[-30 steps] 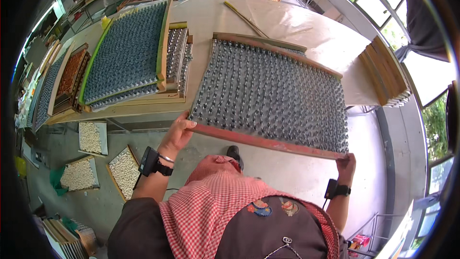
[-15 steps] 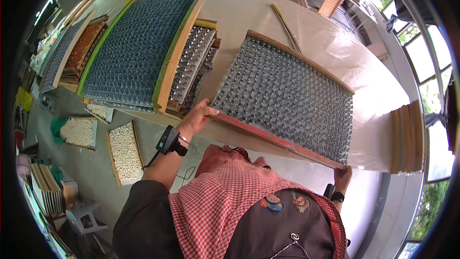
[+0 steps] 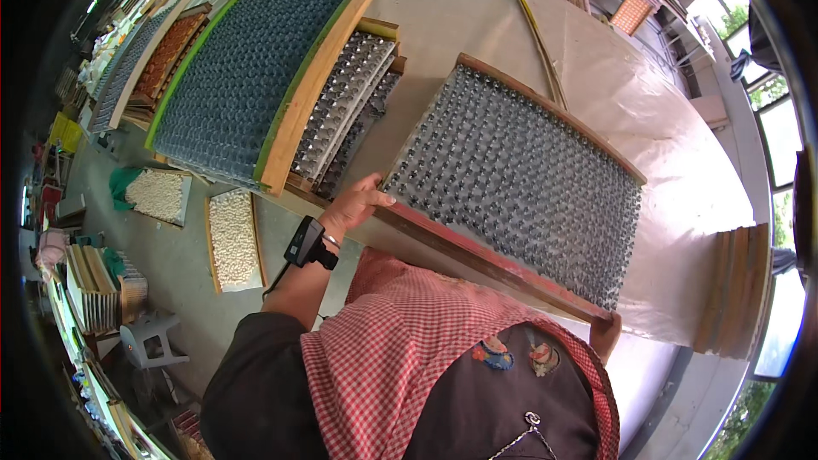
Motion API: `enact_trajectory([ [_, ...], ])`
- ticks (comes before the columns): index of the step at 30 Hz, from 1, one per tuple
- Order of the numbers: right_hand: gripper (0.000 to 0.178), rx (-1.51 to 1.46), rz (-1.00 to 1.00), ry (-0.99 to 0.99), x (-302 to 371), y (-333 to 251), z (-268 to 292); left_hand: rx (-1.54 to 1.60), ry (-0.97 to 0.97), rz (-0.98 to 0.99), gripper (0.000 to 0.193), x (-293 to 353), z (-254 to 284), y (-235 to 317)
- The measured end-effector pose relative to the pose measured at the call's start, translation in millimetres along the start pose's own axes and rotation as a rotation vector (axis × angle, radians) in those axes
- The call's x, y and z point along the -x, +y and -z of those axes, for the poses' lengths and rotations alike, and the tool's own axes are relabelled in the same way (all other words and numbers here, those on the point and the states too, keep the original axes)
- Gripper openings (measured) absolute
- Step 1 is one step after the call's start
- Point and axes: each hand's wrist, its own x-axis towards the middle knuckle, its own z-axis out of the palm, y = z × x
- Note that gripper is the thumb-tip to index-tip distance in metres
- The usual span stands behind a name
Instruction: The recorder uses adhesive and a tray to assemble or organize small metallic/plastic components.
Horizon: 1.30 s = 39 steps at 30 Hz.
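In front of me on the table is a grey dimpled tray (image 3: 520, 179), studded with rows of shiny cups. It has a brown wooden rail on its far side and a worn red rail (image 3: 486, 251) on its near side. My left hand (image 3: 358, 204) grips the near left corner, thumb on top. At the near right corner my right hand (image 3: 605, 332) is closed around the end of the red rail, its fingers partly hidden. Touching or very close to the far rail is the lower end of a thin yellow-edged stick (image 3: 541, 47).
Left of the tray stands a stack of silver dimpled trays (image 3: 341, 106), beside a big blue-grey tray (image 3: 256, 68) with wooden and green edges. A stack of wooden-edged frames (image 3: 733, 290) stands at the right. Frames of small white lumps (image 3: 234, 238) lie on the floor at left.
The whole view has shifted, and the scene sits a little further right and tilted. Both hands keep their grip on the tray, whose near rail shows more of its front face.
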Motion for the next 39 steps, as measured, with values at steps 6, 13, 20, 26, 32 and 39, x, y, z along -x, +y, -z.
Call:
enact_trajectory([
  [6,0.009,-0.039,-0.083,0.045,20,7,-22,-0.079,-0.145,0.007,0.080,-6,14,-5],
  [13,0.022,0.131,-0.072,-0.034,0,19,26,-0.240,-0.149,0.017,0.064,-7,18,0],
  [20,0.037,0.730,0.156,-0.182,-29,43,63,-0.393,-0.148,0.056,0.061,-18,32,-5],
  [26,0.027,0.319,0.073,-0.077,-40,84,56,-0.660,-0.101,0.005,0.053,-16,49,-26],
  [32,0.024,0.234,-0.173,-0.079,-48,90,61,-0.515,-0.095,0.029,0.076,-15,50,-35],
  [39,0.034,0.243,-0.070,-0.209,-42,95,42,-0.442,0.071,-0.057,0.080,-17,52,-45],
])
